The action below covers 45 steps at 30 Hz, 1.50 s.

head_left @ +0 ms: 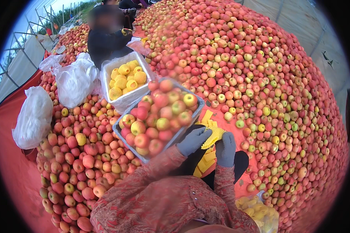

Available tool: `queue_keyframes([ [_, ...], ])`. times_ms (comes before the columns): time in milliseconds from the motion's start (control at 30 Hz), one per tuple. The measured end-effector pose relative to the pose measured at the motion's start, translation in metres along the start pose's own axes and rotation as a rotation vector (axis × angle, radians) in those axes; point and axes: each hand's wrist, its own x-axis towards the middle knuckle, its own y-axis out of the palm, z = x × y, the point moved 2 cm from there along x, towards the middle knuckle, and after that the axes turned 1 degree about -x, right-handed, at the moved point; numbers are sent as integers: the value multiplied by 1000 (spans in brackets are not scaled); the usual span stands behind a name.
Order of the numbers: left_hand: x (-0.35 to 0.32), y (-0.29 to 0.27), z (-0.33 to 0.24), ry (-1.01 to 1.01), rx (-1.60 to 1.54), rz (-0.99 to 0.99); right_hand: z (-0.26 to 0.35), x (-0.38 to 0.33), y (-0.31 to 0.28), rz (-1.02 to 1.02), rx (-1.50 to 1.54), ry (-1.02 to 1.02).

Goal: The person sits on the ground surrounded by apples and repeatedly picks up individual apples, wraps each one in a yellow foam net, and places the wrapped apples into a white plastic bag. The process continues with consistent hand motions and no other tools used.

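Observation:
Grey gloves cover both of my hands. My left hand is closed on the left side of a yellow foam net sleeve, and my right hand grips its right side. Whether anything is inside the sleeve I cannot tell. More flat yellow sleeves lie on the red ground cloth between my legs. Just left of my left hand stands a grey crate heaped with red and yellowish apples.
Beyond the crate is a white box of apples in yellow nets. Loose apples bank up on the right and spread at left. White plastic bags lie at left. A bag of yellow sleeves sits lower right. A person sits ahead.

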Motion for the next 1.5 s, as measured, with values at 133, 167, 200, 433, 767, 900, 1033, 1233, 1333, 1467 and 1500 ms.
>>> queue_keyframes([
  [133,-7,-17,-13,211,237,-193,-31,20,6,108,-503,-404],
  [167,-8,-16,-27,174,-7,-205,-33,22,11,213,-936,-588],
  [200,-12,-13,-36,118,-269,-224,-34,22,19,266,-1326,-836],
  [433,-77,-38,1,-378,-559,144,-57,16,47,261,-242,317],
  [767,-94,-74,-34,52,-662,-386,-104,36,66,742,-880,19],
  [900,-100,-110,-21,-221,-237,-580,-133,106,62,580,-1706,-294],
  [1033,-97,-131,1,-57,-106,-774,-165,142,54,747,-1861,-69],
  [1233,-77,-149,10,204,254,-656,-142,144,35,526,-1291,290],
  [1333,-58,-125,-23,102,310,-560,-107,110,38,501,-662,372],
  [1467,-37,-87,-47,130,625,-313,-46,64,56,584,-706,128],
  [1500,-33,-84,-29,101,759,-222,-38,56,57,572,-802,37],
])
